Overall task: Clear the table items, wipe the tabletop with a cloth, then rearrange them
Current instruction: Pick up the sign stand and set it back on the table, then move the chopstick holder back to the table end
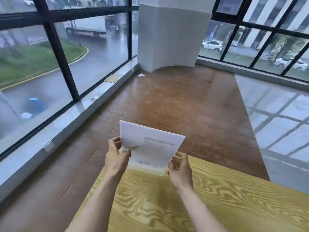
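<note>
Your view takes in a corner room: dark-framed windows (63, 52) fill the upper left and upper right of the frame, with a wet road, grass, a white truck and parked cars blurred outside. A white pillar (170, 34) stands at top centre between the two window walls. Brown wood-look floor (175, 101) runs down the middle of the frame, and a pale glossy strip of floor (275, 118) on the right reflects the window grid.

The tabletop (184, 203), light yellow wood with bold grain, fills the lower centre and lower right; its far edge cuts diagonally from the centre toward the right edge. The part you can see is bare.

You hold a white sheet of paper (150, 146) with faint printed lines at lower centre, over the tabletop's far edge and tilted. Your left hand (117, 156) pinches its left edge, where a corner curls, and your right hand (179, 169) grips its lower right corner.

Along the grey sill at the left lies a flat piece of cardboard (112, 78). A small white scrap (141, 75) rests on the floor near the pillar's base, well apart from you.
</note>
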